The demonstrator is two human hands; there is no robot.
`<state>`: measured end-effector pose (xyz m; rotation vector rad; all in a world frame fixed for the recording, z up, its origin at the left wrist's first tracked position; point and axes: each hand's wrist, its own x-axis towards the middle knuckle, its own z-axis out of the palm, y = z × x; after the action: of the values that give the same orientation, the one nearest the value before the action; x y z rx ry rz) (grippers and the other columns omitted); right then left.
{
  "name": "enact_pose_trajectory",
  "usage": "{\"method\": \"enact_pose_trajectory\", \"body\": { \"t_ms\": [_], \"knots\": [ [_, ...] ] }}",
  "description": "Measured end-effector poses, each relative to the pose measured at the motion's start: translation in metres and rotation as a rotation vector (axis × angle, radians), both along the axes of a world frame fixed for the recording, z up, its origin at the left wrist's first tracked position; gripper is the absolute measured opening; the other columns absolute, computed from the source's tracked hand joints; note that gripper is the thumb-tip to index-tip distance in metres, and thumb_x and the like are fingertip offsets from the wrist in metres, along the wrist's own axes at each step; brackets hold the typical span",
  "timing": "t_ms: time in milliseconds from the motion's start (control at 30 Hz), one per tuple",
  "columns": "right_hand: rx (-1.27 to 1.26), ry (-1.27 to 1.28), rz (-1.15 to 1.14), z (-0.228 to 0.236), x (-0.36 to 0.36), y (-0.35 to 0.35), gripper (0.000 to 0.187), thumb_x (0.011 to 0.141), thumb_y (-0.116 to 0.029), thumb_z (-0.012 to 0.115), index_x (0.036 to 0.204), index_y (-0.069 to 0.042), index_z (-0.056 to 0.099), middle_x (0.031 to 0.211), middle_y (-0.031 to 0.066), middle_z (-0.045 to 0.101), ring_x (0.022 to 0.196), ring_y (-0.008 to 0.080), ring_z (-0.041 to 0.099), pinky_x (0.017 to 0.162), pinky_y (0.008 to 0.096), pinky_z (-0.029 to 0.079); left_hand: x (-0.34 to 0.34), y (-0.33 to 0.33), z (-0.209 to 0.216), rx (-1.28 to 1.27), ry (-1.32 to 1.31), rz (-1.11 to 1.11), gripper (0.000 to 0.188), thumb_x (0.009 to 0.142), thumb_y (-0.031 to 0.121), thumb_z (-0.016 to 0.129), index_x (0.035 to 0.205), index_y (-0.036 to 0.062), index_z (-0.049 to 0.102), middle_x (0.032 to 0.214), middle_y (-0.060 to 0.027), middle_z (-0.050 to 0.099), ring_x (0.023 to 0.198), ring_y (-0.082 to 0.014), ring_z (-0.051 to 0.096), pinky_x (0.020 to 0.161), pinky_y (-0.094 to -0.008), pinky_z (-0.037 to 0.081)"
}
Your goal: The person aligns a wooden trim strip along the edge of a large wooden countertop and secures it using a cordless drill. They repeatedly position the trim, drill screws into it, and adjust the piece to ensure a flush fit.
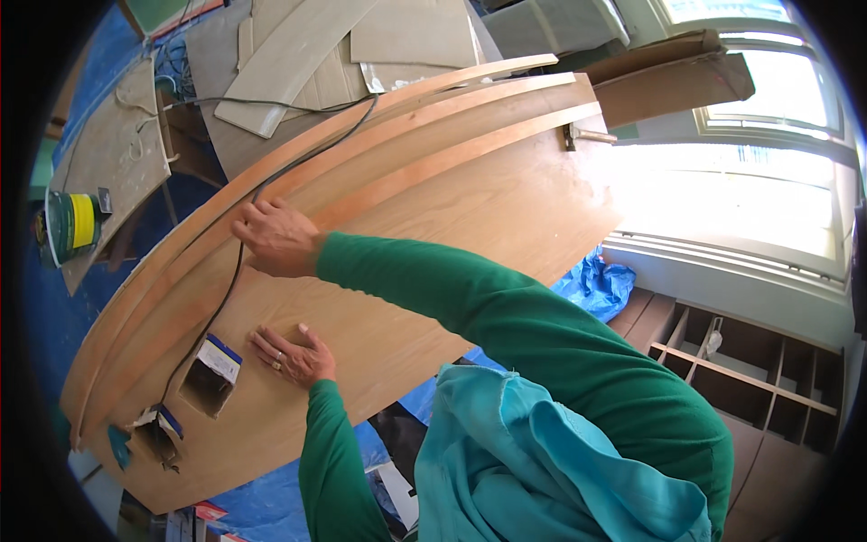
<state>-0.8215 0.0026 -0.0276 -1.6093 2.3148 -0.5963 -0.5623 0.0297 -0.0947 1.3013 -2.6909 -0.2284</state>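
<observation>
A large wooden board lies in front of me, with several long, pale wooden strips along its far side. A black cable runs across the strips and down the board. My right hand is over the strips, its fingers curled round the cable where it passes. Nearer to me, my left hand rests on the board with its fingers spread, holding nothing. Left of it stands an open blue-and-white small box. A second small open box sits by the board's left end.
A hammer lies at the board's far right end. Behind are cardboard and board pieces. A green bucket with a yellow label stands at left. Blue sheeting shows beyond the near edge; a divided wooden unit is at right.
</observation>
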Motion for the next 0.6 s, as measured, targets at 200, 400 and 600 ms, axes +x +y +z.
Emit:
{"method": "enact_pose_trajectory", "body": {
  "t_ms": [200,400,600],
  "knots": [
    [0.114,0.041,0.215,-0.022,-0.027,0.079,0.048,0.096,-0.031,0.07,0.139,-0.013,0.06,0.13,0.013,0.062,0.126,0.0341,0.055,0.104,0.0499,0.045,0.009,0.0,-0.014,0.177,-0.003,0.082,0.082,0.1,0.048,0.059,0.157,-0.0072,0.037,0.165,-0.0306,0.032,0.157,-0.0472,0.022,0.129,-0.0578,0.019],
    [0.155,0.103,0.188,0.001,-0.035,0.101,0.061,0.091,-0.014,0.07,0.149,-0.008,0.052,0.121,0.0161,0.062,0.111,0.038,0.061,0.093,0.0493,0.053,0.016,-0.022,0.01,0.222,-0.001,0.052,0.087,0.094,0.049,0.064,0.157,-0.0044,0.037,0.169,-0.0269,0.026,0.16,-0.0448,0.017,0.129,-0.0594,0.016],
    [0.122,-0.03,0.179,0.058,-0.074,0.192,0.045,0.088,-0.001,0.069,0.133,-0.002,0.065,0.109,0.0223,0.072,0.096,0.0418,0.07,0.088,0.0495,0.058,0.024,-0.006,0.014,0.259,0.039,0.085,0.087,0.097,0.05,0.061,0.161,-0.0029,0.033,0.171,-0.026,0.022,0.161,-0.0434,0.014,0.131,-0.0567,0.013]
  ]
}}
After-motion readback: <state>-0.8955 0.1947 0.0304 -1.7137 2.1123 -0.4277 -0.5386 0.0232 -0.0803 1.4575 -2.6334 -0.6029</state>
